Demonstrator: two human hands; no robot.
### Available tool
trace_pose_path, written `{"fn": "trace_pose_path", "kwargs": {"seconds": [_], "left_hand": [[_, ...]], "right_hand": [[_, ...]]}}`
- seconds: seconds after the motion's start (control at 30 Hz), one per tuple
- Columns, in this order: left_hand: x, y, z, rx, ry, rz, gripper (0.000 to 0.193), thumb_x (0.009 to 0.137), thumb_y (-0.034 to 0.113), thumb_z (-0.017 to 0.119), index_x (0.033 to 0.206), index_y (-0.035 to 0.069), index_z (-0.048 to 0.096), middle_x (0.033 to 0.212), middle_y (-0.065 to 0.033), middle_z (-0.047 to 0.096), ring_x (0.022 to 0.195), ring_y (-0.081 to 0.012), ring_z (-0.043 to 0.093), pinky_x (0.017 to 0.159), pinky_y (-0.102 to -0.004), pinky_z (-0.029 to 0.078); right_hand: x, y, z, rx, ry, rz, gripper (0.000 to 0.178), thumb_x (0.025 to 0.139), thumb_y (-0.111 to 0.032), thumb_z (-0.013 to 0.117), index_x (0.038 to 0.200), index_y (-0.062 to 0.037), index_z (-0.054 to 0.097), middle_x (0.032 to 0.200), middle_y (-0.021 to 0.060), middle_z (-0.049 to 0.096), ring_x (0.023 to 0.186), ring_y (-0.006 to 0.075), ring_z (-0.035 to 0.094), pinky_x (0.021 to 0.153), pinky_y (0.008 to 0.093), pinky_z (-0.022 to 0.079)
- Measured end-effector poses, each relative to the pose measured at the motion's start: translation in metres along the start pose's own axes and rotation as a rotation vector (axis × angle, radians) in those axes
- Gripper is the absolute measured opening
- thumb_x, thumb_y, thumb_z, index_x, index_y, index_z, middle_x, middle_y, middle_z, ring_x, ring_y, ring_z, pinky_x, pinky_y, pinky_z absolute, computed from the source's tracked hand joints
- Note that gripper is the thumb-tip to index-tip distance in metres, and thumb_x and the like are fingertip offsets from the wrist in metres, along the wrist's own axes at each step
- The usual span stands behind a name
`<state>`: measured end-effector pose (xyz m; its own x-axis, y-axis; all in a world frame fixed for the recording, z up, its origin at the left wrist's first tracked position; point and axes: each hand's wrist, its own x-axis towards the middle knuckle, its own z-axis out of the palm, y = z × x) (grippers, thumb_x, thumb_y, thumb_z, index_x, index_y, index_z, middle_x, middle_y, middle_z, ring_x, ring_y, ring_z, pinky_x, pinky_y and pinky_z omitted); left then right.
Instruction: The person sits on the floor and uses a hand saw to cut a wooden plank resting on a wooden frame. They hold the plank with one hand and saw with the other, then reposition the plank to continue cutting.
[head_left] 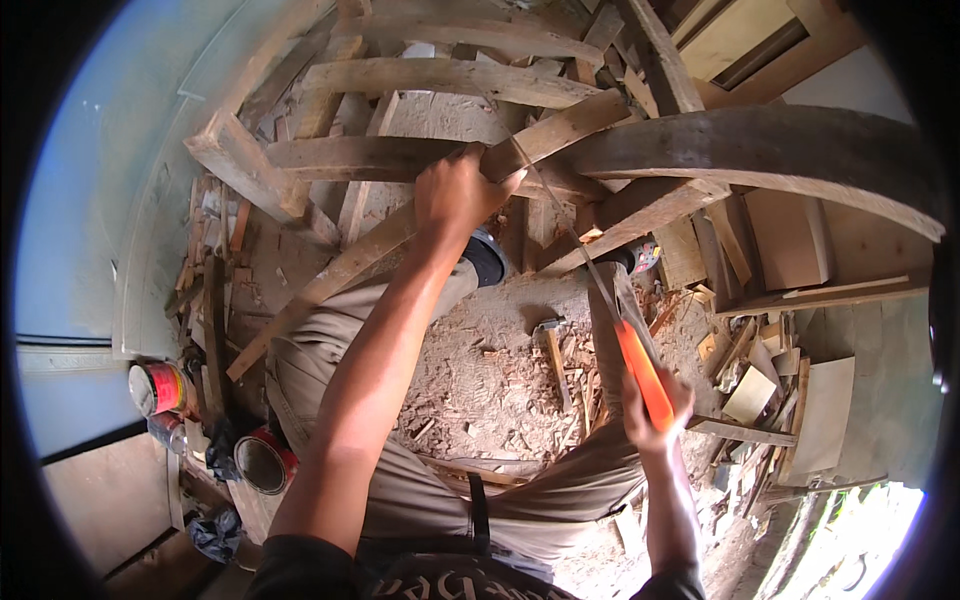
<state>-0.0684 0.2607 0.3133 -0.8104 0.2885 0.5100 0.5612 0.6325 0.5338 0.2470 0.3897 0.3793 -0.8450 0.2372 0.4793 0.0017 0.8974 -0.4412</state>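
Observation:
My left hand (pixel 458 196) is closed around a long wooden batten (pixel 335 277), which slants from the lower left up to the wooden frame. Lower right, my right hand (pixel 662 408) grips the orange handle of a handsaw (pixel 640 362). The saw's thin blade runs up and away, crossing the batten just right of my left hand; whether its teeth are in the wood I cannot tell. Under the batten lies a curved wooden rail (pixel 350 157) of the frame.
A hammer (pixel 556 362) lies on the dusty floor among wood chips. Paint cans (pixel 266 460) stand at the left near a blue panel (pixel 90 220). A large curved beam (pixel 770 145) stretches across the upper right. Scrap boards (pixel 752 395) are piled on the right.

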Motion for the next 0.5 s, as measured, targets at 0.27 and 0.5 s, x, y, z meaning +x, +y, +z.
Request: {"fn": "trace_pose_path", "kwargs": {"seconds": [0.27, 0.5], "left_hand": [[0.005, 0.017, 0.0, 0.004, -0.05, -0.052, 0.042, 0.071, 0.048, 0.079, 0.085, 0.009, 0.072, 0.077, -0.0172, 0.072, 0.074, -0.0365, 0.072, 0.067, -0.0461, 0.058], [0.007, 0.005, -0.007, -0.048, -0.037, 0.01, 0.042, 0.073, 0.047, 0.078, 0.086, 0.008, 0.071, 0.075, -0.0196, 0.071, 0.071, -0.0377, 0.071, 0.065, -0.0482, 0.058]], "right_hand": [[0.077, 0.014, 0.065, 0.138, 0.132, 0.005, 0.014, 0.089, -0.014, 0.07, 0.083, -0.0014, 0.069, 0.06, 0.0066, 0.06, 0.048, 0.0152, 0.06, 0.043, 0.0304, 0.043], [0.066, -0.002, 0.047, 0.152, 0.092, -0.078, 0.015, 0.091, -0.013, 0.069, 0.082, -0.0012, 0.066, 0.063, 0.0077, 0.061, 0.049, 0.0168, 0.061, 0.044, 0.0302, 0.044]]}}
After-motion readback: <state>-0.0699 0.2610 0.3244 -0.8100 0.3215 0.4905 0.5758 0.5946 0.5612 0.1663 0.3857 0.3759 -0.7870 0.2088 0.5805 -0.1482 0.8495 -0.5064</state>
